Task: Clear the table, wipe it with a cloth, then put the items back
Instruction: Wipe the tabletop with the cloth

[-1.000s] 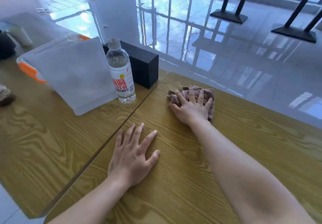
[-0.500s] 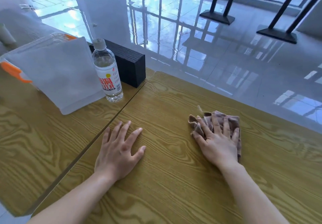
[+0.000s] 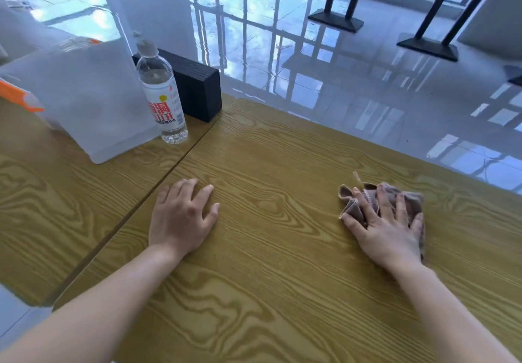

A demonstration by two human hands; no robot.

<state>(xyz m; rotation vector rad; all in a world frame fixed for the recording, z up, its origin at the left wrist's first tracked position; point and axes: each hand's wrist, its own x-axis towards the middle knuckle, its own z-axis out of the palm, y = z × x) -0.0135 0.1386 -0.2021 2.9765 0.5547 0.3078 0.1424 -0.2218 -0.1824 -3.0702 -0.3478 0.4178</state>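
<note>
Cloth [image 3: 367, 201], brownish and bunched, lies near the far edge of the right-hand counter [image 3: 282, 264], and our right hand [image 3: 387, 230] presses flat on it with fingers spread, not gripping. Our left hand [image 3: 180, 218] rests palm down and open on the same counter, holding nothing, just beside the seam where a second counter [image 3: 56, 207] meets it. On that second counter, towards its far corner by the seam, we see a clear water bottle [image 3: 162, 91] standing upright with its cap on and water in it. It touches or nearly touches a frosted plastic container [image 3: 84, 100] with orange clips; we cannot tell its contents. A black box [image 3: 197, 88] stands just behind the bottle.
</note>
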